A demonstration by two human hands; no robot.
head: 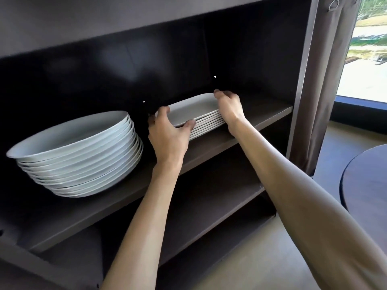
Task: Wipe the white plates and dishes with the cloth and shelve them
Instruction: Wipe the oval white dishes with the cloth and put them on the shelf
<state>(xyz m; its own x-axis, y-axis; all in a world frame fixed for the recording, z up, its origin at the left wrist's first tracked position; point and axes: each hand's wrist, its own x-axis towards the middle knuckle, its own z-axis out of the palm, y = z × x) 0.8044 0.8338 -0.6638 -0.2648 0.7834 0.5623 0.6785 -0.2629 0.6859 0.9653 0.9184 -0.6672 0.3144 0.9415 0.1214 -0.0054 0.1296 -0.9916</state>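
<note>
Dark brown open shelf unit — back wall in deep shadow, left end and top cut off by the frame; lower shelves only partly seen behind the forearms. How many dishes the right-hand stack holds is hard to count, its far edge hidden by the hands.

Stack of round white ceramic plates — stands on the upper shelf board at left, apart from the hands.

Stack of white rectangular dishes — same board, right of the round plates, near the back.

Brown curtain, window and a dark round tabletop at right.

Left hand — arm outstretched, fingers curled around the stack's near left corner. Right hand — fingers hooked over the far right edge, gripping.
</note>
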